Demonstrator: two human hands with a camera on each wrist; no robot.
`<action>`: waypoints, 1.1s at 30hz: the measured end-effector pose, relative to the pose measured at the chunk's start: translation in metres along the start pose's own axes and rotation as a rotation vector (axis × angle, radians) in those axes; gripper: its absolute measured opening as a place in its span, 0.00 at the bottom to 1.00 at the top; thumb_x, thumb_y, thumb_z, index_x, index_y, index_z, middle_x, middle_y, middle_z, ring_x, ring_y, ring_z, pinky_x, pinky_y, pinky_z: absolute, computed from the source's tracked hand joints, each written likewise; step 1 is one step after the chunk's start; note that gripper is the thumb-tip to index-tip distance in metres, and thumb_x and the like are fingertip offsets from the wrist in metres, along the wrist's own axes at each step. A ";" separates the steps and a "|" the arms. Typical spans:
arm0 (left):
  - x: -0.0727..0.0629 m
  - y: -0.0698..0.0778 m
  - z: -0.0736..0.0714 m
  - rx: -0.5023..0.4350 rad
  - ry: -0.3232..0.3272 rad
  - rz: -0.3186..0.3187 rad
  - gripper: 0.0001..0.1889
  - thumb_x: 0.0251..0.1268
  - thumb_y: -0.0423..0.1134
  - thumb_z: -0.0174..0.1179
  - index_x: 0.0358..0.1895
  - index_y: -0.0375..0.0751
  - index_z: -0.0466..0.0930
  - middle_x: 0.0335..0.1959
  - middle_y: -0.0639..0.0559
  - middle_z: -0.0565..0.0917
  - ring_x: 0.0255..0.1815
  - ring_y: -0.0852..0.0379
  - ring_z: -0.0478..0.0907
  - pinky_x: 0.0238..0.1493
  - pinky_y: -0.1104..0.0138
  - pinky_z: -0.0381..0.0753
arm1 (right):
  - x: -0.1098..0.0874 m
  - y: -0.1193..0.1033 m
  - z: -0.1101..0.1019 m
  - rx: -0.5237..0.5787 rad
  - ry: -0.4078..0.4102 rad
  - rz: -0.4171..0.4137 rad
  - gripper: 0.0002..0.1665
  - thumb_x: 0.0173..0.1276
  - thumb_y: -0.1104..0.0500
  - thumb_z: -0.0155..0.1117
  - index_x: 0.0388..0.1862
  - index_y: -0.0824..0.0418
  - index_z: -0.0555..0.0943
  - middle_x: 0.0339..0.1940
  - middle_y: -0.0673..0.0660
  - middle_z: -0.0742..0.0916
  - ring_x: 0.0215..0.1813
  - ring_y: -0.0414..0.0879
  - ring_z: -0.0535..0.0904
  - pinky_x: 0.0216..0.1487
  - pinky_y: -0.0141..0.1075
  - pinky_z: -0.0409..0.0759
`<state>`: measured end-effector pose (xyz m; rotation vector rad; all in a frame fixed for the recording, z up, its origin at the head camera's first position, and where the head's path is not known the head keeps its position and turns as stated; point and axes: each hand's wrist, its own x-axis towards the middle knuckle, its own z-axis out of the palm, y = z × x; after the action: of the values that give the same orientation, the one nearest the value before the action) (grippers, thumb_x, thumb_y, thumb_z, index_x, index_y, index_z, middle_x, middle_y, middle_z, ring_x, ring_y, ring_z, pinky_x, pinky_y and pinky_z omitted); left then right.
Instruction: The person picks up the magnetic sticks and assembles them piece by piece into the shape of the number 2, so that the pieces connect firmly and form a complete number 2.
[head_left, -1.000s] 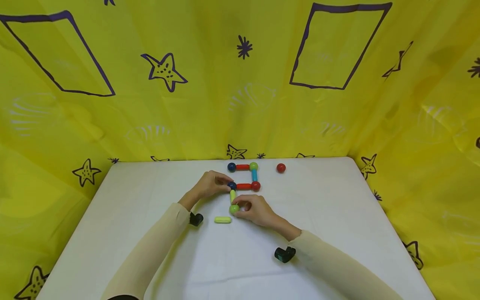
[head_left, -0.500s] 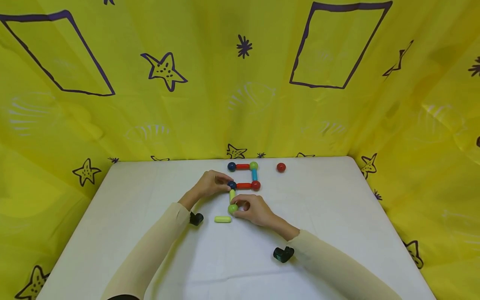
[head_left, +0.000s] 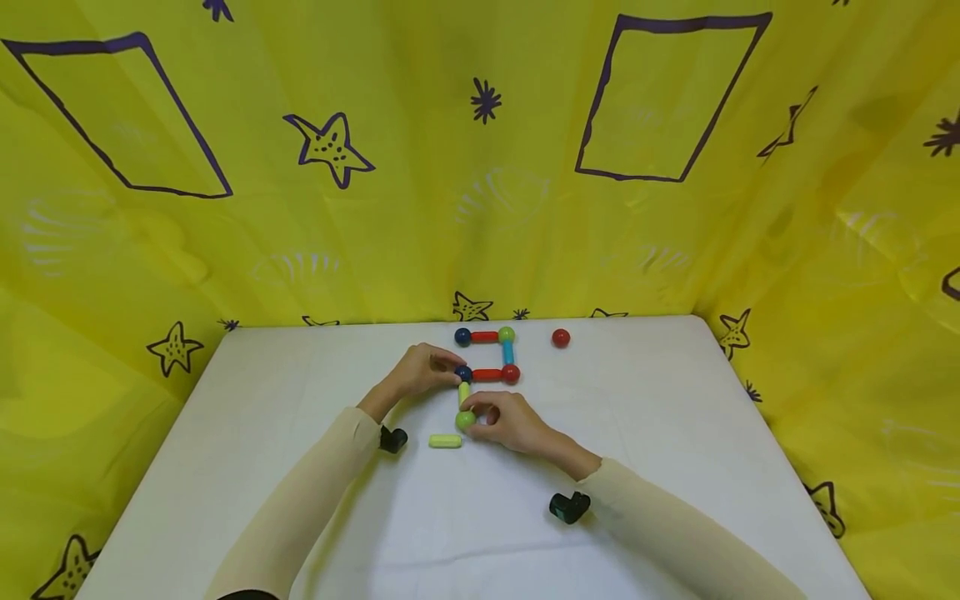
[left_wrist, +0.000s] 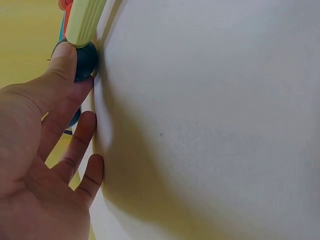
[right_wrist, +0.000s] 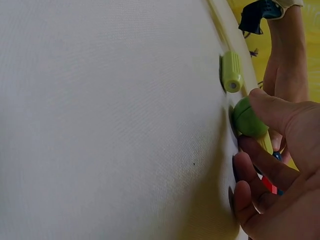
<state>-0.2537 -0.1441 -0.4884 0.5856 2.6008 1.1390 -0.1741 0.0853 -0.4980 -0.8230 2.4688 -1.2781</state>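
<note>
My left hand (head_left: 422,370) pinches a dark blue ball (left_wrist: 87,61) between thumb and forefinger. A pale yellow-green rod (left_wrist: 86,20) runs from that ball toward me to a green ball (right_wrist: 247,118), which my right hand (head_left: 512,421) pinches between thumb and fingers. Rightward from the blue ball, a red rod (head_left: 487,375) leads to a red ball (head_left: 511,373). From there a light blue rod (head_left: 508,353) reaches a second green ball (head_left: 507,334), and another red rod (head_left: 484,337) ends at a second blue ball (head_left: 462,337). All of it lies on the white table.
A loose yellow-green rod (head_left: 446,441) lies just left of the near green ball. One separate red ball (head_left: 561,337) sits at the back right of the white table (head_left: 637,400). Yellow patterned cloth (head_left: 420,208) hangs behind and at both sides.
The near green ball, in my right fingers, has shifted very slightly left, straightening the yellow-green rod under the blue ball. My left hand keeps its hold on the blue ball.
</note>
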 end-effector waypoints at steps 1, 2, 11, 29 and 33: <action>0.000 0.000 0.000 0.001 0.000 0.002 0.15 0.64 0.37 0.73 0.53 0.44 0.90 0.45 0.53 0.90 0.45 0.56 0.83 0.57 0.57 0.80 | 0.000 0.000 -0.001 0.004 -0.012 -0.003 0.18 0.67 0.58 0.75 0.55 0.54 0.86 0.44 0.50 0.89 0.35 0.43 0.77 0.38 0.32 0.76; 0.000 0.000 0.000 0.004 0.000 0.007 0.14 0.64 0.37 0.73 0.53 0.44 0.90 0.44 0.53 0.90 0.45 0.56 0.83 0.57 0.57 0.80 | -0.001 -0.001 -0.002 0.005 -0.023 -0.007 0.18 0.67 0.59 0.75 0.56 0.54 0.85 0.44 0.50 0.89 0.34 0.43 0.77 0.38 0.33 0.76; 0.000 -0.001 0.001 0.002 0.003 0.025 0.14 0.64 0.37 0.73 0.52 0.42 0.90 0.45 0.52 0.90 0.45 0.55 0.84 0.56 0.57 0.81 | -0.002 -0.006 -0.008 -0.022 -0.072 -0.031 0.23 0.66 0.60 0.75 0.59 0.58 0.83 0.47 0.53 0.88 0.32 0.43 0.77 0.36 0.32 0.77; 0.006 -0.001 -0.004 0.008 0.009 0.058 0.14 0.63 0.35 0.73 0.51 0.39 0.89 0.43 0.50 0.91 0.45 0.54 0.85 0.55 0.57 0.82 | 0.005 -0.021 -0.024 -0.047 -0.068 -0.081 0.25 0.66 0.62 0.75 0.62 0.62 0.82 0.54 0.57 0.87 0.39 0.48 0.81 0.42 0.34 0.82; 0.006 -0.001 -0.004 0.015 0.008 0.070 0.14 0.62 0.35 0.74 0.51 0.39 0.90 0.42 0.49 0.91 0.44 0.54 0.85 0.53 0.58 0.83 | 0.008 -0.025 -0.021 -0.041 -0.095 -0.129 0.25 0.66 0.62 0.75 0.61 0.63 0.82 0.54 0.59 0.87 0.37 0.47 0.83 0.42 0.32 0.82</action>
<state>-0.2615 -0.1448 -0.4868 0.6826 2.6167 1.1451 -0.1806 0.0834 -0.4650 -1.0438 2.4084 -1.2029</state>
